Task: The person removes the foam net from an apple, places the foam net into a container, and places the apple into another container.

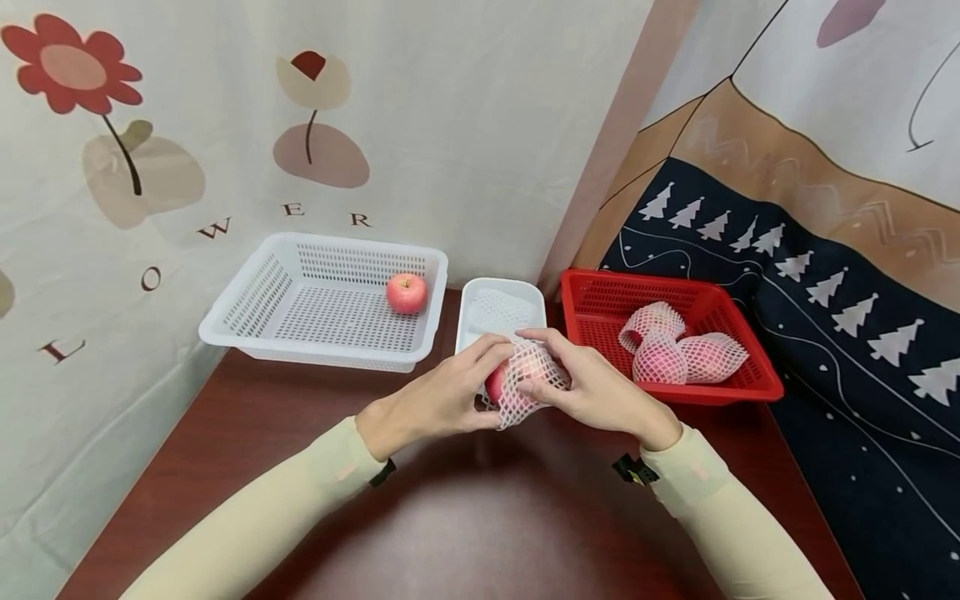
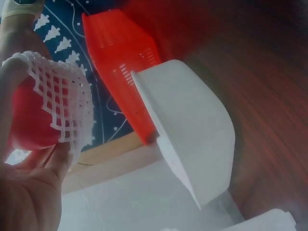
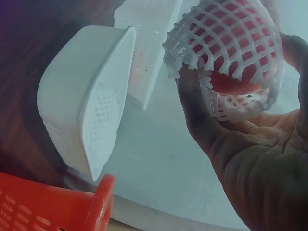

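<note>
A red apple (image 1: 494, 385) is partly inside a white foam net sleeve (image 1: 517, 406), held between both hands above the table. My left hand (image 1: 438, 396) grips the apple and the net's edge from the left, fingers bent over the top and thumb underneath. From the other side my right hand (image 1: 607, 392) holds the netted part, its thumb lying across the mesh. In the left wrist view, bare red skin (image 2: 33, 118) shows beside the net's open edge. The right wrist view shows the fingers at the net's cut rim (image 3: 192, 62).
Behind the hands stands a small white tray (image 1: 463, 321) with foam nets (image 1: 498, 310) in it. A white basket (image 1: 247, 342) at the left holds one bare apple (image 1: 407, 293). At the right, a red basket (image 1: 720, 394) contains several netted apples (image 1: 660, 358). Curtains (image 1: 480, 150) hang behind.
</note>
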The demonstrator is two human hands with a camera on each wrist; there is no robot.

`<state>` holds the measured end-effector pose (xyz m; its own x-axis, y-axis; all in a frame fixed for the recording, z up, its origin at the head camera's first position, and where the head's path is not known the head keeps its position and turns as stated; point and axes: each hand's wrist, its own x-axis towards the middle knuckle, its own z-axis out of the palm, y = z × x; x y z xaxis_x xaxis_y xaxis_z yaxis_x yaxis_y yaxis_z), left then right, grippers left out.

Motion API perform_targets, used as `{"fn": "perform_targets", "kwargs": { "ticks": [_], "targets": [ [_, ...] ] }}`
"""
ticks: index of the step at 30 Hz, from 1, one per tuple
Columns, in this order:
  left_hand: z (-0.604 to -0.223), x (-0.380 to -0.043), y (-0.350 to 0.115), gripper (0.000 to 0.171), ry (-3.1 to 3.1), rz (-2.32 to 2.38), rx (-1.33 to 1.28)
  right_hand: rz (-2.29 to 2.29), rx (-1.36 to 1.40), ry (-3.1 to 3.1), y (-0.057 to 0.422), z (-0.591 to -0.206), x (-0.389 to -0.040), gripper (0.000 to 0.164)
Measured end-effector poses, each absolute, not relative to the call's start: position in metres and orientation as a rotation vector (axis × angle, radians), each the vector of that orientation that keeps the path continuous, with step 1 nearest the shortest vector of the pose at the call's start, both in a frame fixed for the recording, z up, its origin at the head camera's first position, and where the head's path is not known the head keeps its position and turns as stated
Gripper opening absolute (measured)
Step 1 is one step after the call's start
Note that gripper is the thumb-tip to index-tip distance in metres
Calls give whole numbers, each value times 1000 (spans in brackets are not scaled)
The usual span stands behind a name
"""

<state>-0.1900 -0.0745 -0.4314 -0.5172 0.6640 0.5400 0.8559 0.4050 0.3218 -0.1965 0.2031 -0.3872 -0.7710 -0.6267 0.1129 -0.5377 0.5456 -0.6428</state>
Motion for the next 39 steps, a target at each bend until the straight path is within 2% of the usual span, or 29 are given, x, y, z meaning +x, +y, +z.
{"fn": "perform_targets", "kwargs": {
  "ticks": [4,11,14,18,27,33,39],
  "targets": [
    [-430,-190,-78,86,-2347,-818,-1285,-968,-1054,2694,200,-384,-192,80],
    [-428,-189,-84,85,-2377,-852,-1208,-877,-1223,2789,198,-382,-186,97],
    [-429,-188,-85,88,-2391,-867,-1167,-843,-1346,2856,198,-382,-185,97],
    [-430,-188,-87,92,-2399,-893,-1116,-848,-1475,2929,197,-381,-184,83],
    [-430,-189,-90,80,-2341,-926,-1119,-991,-1505,2909,195,-381,-185,44],
    [-429,-189,-90,77,-2283,-906,-1140,-1056,-1515,2911,190,-381,-184,32],
    [-431,-188,-91,81,-2269,-872,-1130,-1138,-1586,2878,186,-382,-185,32]
  ]
}}
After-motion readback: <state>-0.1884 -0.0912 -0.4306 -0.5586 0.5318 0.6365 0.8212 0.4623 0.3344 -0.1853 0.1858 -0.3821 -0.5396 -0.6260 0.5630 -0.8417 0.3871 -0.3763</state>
